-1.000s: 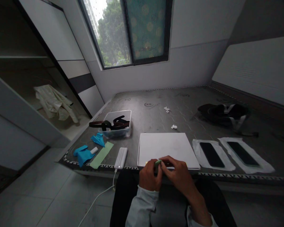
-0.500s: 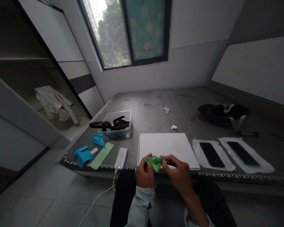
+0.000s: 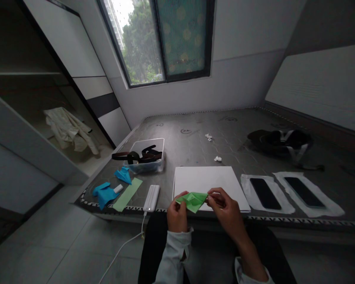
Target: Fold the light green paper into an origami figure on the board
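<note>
A folded piece of green paper (image 3: 193,200) is held between my two hands just above the near edge of a white sheet (image 3: 208,180). My left hand (image 3: 176,215) pinches its left end with fingers closed. The right end is pinched by my right hand (image 3: 226,213), also closed. The green paper is spread wide between them, with a point hanging down in the middle.
On the grey mattress surface (image 3: 195,138): a white power bank (image 3: 152,198) with a cable, a pale green paper strip (image 3: 127,194), blue folded papers (image 3: 105,193), a clear box with black straps (image 3: 144,155), two phones on white tissue (image 3: 264,193), a dark bag (image 3: 279,142).
The green paper was bunched and nearly hidden between my hands; they have since moved apart and pulled it open sideways.
</note>
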`<act>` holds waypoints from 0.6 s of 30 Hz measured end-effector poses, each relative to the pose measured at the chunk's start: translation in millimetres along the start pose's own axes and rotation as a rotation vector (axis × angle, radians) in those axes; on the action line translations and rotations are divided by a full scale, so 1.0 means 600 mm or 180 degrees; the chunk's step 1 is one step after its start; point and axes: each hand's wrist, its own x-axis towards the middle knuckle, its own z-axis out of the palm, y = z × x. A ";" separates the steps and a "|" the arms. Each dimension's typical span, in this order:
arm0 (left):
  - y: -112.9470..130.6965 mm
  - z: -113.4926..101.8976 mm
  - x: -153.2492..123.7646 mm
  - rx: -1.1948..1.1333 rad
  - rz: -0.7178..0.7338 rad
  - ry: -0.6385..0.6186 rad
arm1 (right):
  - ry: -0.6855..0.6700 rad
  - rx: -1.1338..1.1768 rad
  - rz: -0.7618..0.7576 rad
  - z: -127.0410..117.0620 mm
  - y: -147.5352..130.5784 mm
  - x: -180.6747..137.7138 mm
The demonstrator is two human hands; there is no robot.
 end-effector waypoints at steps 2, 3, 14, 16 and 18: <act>0.004 -0.002 -0.002 0.0278 0.0177 -0.0015 | -0.0105 -0.0317 -0.0120 -0.003 -0.004 -0.003; 0.007 -0.001 -0.004 0.0353 0.0205 -0.0031 | -0.0117 -0.0417 -0.0159 -0.005 -0.007 -0.004; 0.013 0.018 -0.024 0.0215 0.0367 0.0111 | -0.0301 -0.0944 -0.0519 -0.015 -0.028 -0.011; 0.010 0.016 -0.023 0.0237 0.0381 0.0078 | -0.0377 -0.1109 -0.0652 -0.020 -0.027 -0.011; 0.007 0.013 -0.022 0.0257 0.0420 0.0041 | -0.0532 -0.1300 -0.0719 -0.026 -0.026 -0.012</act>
